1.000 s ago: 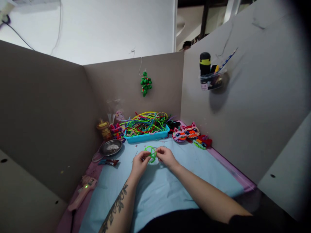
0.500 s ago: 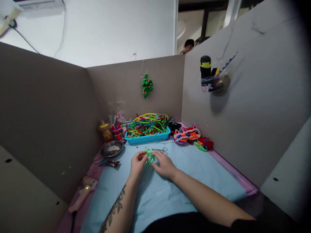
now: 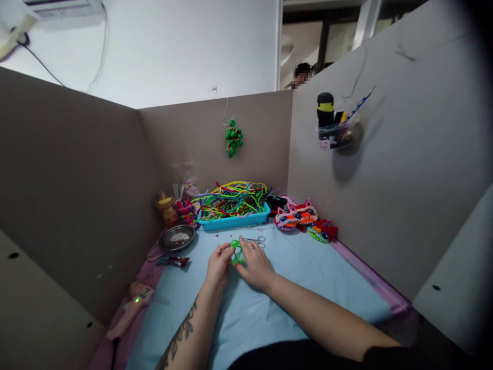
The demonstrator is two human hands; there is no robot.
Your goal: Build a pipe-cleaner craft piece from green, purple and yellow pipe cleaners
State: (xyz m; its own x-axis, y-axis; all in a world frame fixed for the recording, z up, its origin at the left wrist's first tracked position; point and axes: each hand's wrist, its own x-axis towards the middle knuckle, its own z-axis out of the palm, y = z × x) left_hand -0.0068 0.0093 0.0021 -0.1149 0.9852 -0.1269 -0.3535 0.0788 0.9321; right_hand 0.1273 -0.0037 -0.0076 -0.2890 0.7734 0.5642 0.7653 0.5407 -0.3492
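Note:
A ring-shaped piece bent from bright green pipe cleaners [image 3: 236, 251], with strands crossing inside it, is held just above the blue cloth. My left hand [image 3: 219, 266] pinches its left side between thumb and fingertips. Around its right side, my right hand [image 3: 257, 264] has the thumb at the lower edge and the fingers at the upper edge, partly covering it. Just behind the right fingers lie metal scissors [image 3: 261, 241], their handles toward the right and part of the blades hidden.
A blue tray [image 3: 234, 222] heaped with coloured pipe cleaners stands at the back. Left are a metal dish [image 3: 165, 240], a small wrapper [image 3: 175, 261] and a pink glue gun [image 3: 129, 316]. Pipe-cleaner animal faces [image 3: 287, 218] lie right; a green ornament [image 3: 233, 139] hangs behind.
The right hand has gone from pinching the ring's right edge to spanning it with thumb and fingers. The scissors have come into fuller view behind it. The left hand keeps its pinch.

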